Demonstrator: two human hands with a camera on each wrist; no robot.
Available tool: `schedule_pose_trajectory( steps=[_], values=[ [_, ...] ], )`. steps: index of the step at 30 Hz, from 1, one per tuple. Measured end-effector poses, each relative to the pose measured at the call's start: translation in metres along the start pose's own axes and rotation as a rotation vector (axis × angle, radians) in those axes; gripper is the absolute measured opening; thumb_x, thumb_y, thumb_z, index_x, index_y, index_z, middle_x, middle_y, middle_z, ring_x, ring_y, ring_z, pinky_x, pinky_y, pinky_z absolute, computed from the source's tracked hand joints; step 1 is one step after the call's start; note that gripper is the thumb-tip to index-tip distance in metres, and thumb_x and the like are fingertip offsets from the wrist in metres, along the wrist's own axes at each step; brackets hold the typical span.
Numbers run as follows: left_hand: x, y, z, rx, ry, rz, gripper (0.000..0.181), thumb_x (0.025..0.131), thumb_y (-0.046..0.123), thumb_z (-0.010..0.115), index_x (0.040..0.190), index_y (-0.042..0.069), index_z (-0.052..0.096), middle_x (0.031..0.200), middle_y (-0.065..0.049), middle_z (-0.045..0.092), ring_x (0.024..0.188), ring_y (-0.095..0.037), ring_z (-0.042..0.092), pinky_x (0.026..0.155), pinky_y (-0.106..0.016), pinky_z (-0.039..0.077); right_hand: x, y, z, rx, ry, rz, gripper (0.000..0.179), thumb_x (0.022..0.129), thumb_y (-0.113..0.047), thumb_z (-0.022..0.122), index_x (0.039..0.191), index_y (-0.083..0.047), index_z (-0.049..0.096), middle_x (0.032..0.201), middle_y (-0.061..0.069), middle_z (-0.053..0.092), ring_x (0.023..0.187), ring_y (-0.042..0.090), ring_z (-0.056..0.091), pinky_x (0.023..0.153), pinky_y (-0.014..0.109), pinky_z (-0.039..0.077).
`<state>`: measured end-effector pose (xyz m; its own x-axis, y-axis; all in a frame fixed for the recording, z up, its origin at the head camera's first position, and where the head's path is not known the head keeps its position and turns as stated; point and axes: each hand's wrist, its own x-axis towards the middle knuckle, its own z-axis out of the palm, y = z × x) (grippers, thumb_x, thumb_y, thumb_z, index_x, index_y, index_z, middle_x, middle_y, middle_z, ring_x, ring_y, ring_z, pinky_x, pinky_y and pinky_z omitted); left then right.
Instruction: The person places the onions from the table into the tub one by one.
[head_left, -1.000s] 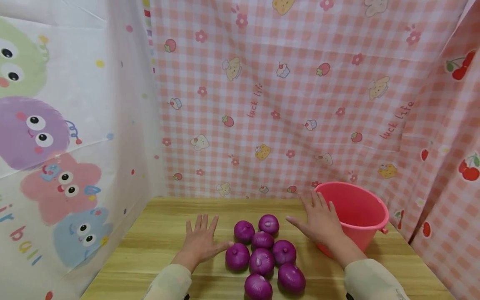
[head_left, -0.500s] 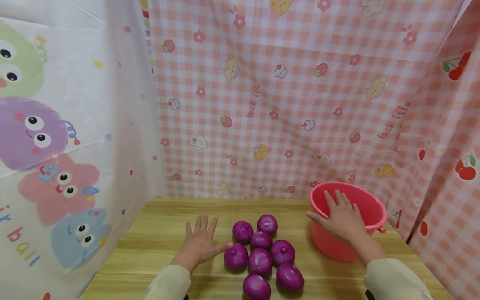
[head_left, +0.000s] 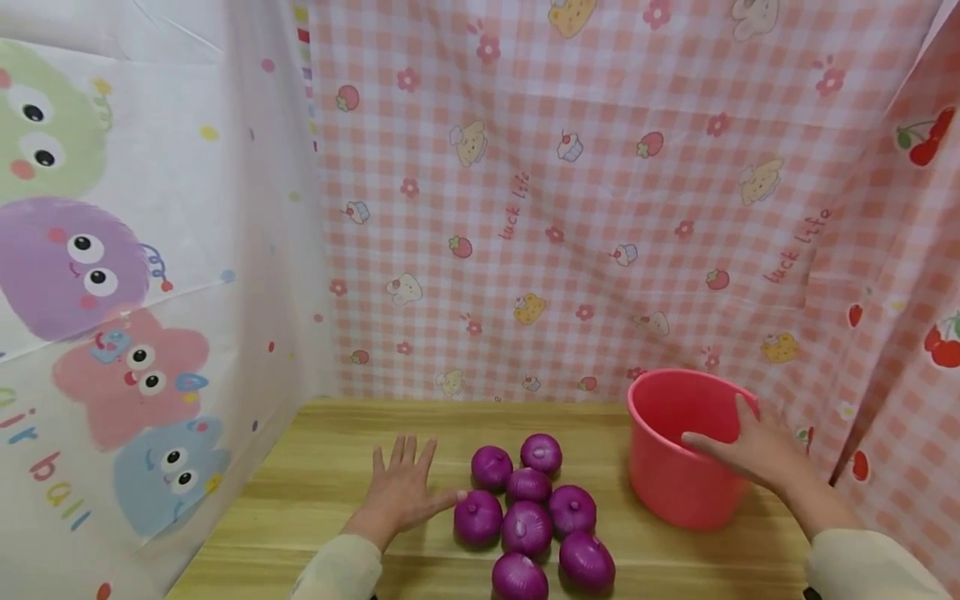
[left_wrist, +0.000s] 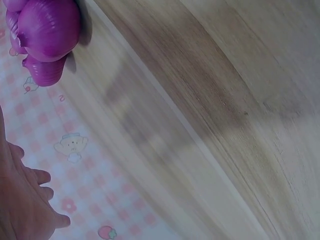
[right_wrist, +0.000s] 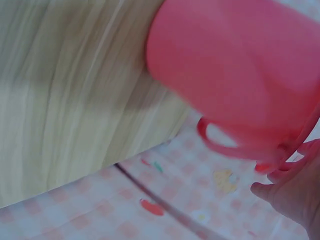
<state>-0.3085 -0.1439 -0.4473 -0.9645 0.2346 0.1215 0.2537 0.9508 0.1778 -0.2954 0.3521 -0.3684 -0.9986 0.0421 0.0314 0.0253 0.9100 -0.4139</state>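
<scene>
In the head view, several purple onions (head_left: 527, 529) lie in a loose cluster at the middle front of the wooden table. My left hand (head_left: 401, 492) is left of them, palm down with fingers spread. Its thumb tip overlaps the edge of the leftmost onion (head_left: 477, 517) in this view. At the right stands a pink-red bucket (head_left: 686, 483), its opening facing up. My right hand (head_left: 768, 454) is at the bucket's right rim, thumb stretched over the near rim and fingers along the outer right side. In the right wrist view, the fingers are beside the rim, near the handle (right_wrist: 225, 150).
A pink checked cloth (head_left: 525, 208) hangs behind the table and continues down the right side. On the left hangs a white cloth (head_left: 255, 250) with cartoon figures. The wooden tabletop (head_left: 330, 442) ends at these cloths.
My right hand has moved right, from the bucket's left side across its opening to its right rim. My left hand and the onions have stayed in place; the head view has shifted slightly.
</scene>
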Motion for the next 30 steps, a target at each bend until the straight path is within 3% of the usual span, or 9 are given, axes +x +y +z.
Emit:
schedule_pose_trajectory(
  steps=[6, 10, 14, 18, 25, 30],
  values=[
    [-0.001, -0.003, 0.003, 0.005, 0.001, -0.004, 0.102, 0.083, 0.08, 0.05, 0.154, 0.007, 0.034, 0.156, -0.029, 0.026, 0.145, -0.046, 0.018, 0.113, -0.07, 0.005, -0.002, 0.016, -0.004, 0.086, -0.043, 0.008, 0.126, 0.085, -0.072, 0.058, 0.148, 0.016, -0.008, 0.144, 0.049, -0.002, 0.122, 0.067, 0.014, 0.085, 0.075, 0.042],
    [0.0, -0.005, 0.006, 0.022, -0.006, 0.001, 0.101, 0.084, 0.078, 0.051, 0.155, 0.008, 0.032, 0.156, -0.028, 0.026, 0.146, -0.045, 0.017, 0.113, -0.069, 0.005, -0.003, 0.017, -0.003, 0.104, -0.043, 0.002, 0.124, 0.086, -0.068, 0.059, 0.147, 0.018, -0.005, 0.144, 0.05, -0.004, 0.124, 0.068, 0.012, 0.089, 0.076, 0.039],
    [0.001, -0.004, 0.005, 0.028, -0.004, 0.012, 0.1, 0.085, 0.077, 0.051, 0.155, 0.008, 0.032, 0.156, -0.028, 0.027, 0.146, -0.045, 0.018, 0.113, -0.069, 0.006, -0.002, 0.014, 0.001, 0.093, 0.002, -0.027, 0.12, 0.085, -0.069, 0.061, 0.149, 0.016, 0.006, 0.145, 0.046, 0.009, 0.125, 0.064, 0.021, 0.089, 0.073, 0.042],
    [0.0, -0.002, 0.004, 0.009, -0.009, 0.013, 0.1, 0.085, 0.077, 0.051, 0.154, 0.008, 0.033, 0.156, -0.028, 0.028, 0.146, -0.044, 0.018, 0.112, -0.07, 0.005, 0.001, 0.006, 0.005, 0.109, 0.0, -0.036, 0.12, 0.084, -0.07, 0.061, 0.151, 0.013, 0.007, 0.144, 0.042, 0.016, 0.123, 0.06, 0.027, 0.085, 0.066, 0.049],
    [-0.001, 0.0, 0.007, -0.018, -0.018, 0.033, 0.101, 0.083, 0.078, 0.052, 0.153, 0.006, 0.035, 0.155, -0.029, 0.029, 0.145, -0.045, 0.019, 0.113, -0.069, 0.007, 0.007, -0.011, 0.016, 0.066, 0.05, -0.054, 0.124, 0.082, -0.072, 0.061, 0.147, 0.021, 0.01, 0.143, 0.046, 0.013, 0.125, 0.062, 0.024, 0.094, 0.072, 0.038],
    [-0.003, 0.001, 0.017, -0.034, -0.028, 0.075, 0.102, 0.082, 0.077, 0.054, 0.151, 0.004, 0.037, 0.153, -0.028, 0.033, 0.144, -0.044, 0.024, 0.113, -0.068, 0.014, 0.007, -0.014, 0.02, 0.06, 0.068, -0.081, 0.121, 0.082, -0.068, 0.065, 0.145, 0.022, 0.014, 0.14, 0.045, 0.019, 0.124, 0.059, 0.026, 0.095, 0.071, 0.038]
  ],
)
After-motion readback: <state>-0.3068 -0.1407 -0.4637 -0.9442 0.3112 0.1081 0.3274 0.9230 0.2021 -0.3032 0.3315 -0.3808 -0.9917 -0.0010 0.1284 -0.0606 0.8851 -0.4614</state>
